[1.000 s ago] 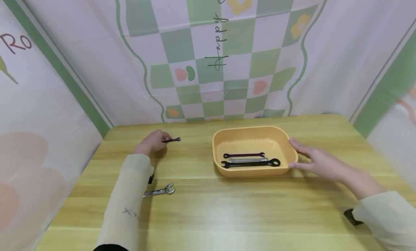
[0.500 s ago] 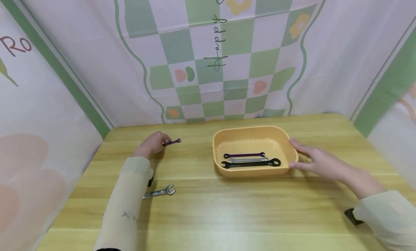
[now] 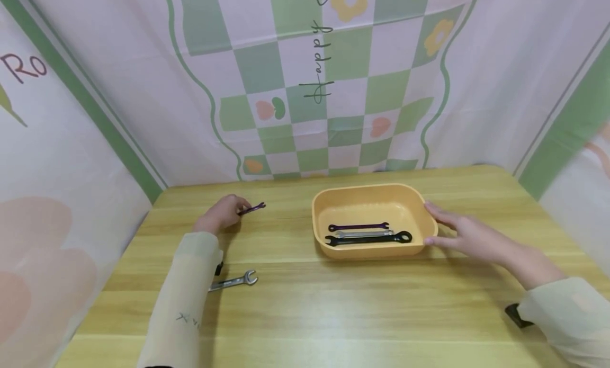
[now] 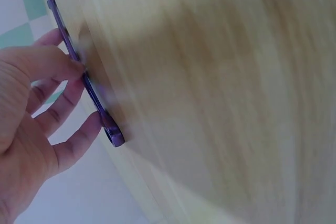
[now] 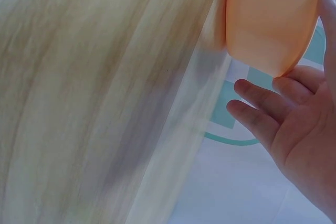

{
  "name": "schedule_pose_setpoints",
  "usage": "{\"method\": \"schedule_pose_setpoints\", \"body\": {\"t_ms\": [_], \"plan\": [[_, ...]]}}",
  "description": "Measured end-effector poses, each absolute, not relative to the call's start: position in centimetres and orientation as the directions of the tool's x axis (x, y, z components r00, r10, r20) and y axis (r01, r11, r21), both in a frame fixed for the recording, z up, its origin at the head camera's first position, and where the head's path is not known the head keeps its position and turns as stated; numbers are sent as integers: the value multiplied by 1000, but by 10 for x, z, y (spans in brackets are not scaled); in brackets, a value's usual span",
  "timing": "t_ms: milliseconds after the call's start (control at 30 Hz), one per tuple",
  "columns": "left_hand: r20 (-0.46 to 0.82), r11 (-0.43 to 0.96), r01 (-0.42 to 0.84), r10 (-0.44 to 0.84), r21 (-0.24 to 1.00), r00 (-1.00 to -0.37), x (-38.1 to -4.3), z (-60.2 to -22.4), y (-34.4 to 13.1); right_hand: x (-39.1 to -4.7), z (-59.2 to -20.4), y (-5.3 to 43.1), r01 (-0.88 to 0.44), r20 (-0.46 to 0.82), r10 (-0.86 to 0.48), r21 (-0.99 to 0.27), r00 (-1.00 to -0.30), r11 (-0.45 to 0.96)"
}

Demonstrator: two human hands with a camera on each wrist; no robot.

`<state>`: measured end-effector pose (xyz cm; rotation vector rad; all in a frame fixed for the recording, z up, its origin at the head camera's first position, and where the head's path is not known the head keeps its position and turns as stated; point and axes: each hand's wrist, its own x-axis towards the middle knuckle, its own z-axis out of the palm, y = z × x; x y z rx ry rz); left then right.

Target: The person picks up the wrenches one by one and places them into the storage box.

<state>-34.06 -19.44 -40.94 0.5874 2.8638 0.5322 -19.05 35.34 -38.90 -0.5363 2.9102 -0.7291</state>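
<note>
My left hand (image 3: pixel 222 211) pinches a small purple combination wrench (image 3: pixel 254 207) by its middle at the table's far left. In the left wrist view, thumb and fingers hold this purple wrench (image 4: pixel 93 96) close to the wood, with both ends sticking out. A yellow plastic bin (image 3: pixel 376 252) stands right of centre. Inside it lie a purple wrench (image 3: pixel 358 227), a silver wrench (image 3: pixel 364 234) and a larger black wrench (image 3: pixel 367 240), roughly parallel. With spread, fairly straight fingers, my right hand (image 3: pixel 472 240) touches the bin's right end; some fingertips stand off it in the right wrist view.
Another silver wrench (image 3: pixel 235 280) lies on the table near my left forearm, its near end hidden by the sleeve (image 3: pixel 178 299). A printed cloth (image 3: pixel 305 82) hangs behind the wooden table (image 3: pixel 333 310) and along its sides.
The purple wrench in my left hand has tilted, its open end now pointing more up and right. That hand has shifted slightly nearer. Right hand and bin look almost unmoved.
</note>
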Motion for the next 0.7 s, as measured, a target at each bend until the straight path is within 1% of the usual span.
{"method": "schedule_pose_setpoints", "body": {"t_ms": [400,700], "plan": [[-124,864,324,397,387,-910,-338,-409,-195,-190,-389,353,-318,3,-361,-479,-933,818],[-127,862,340,411,375,-903,-339,-406,-194,-190,-388,354,-328,9,-369,-482,-929,812]]}}
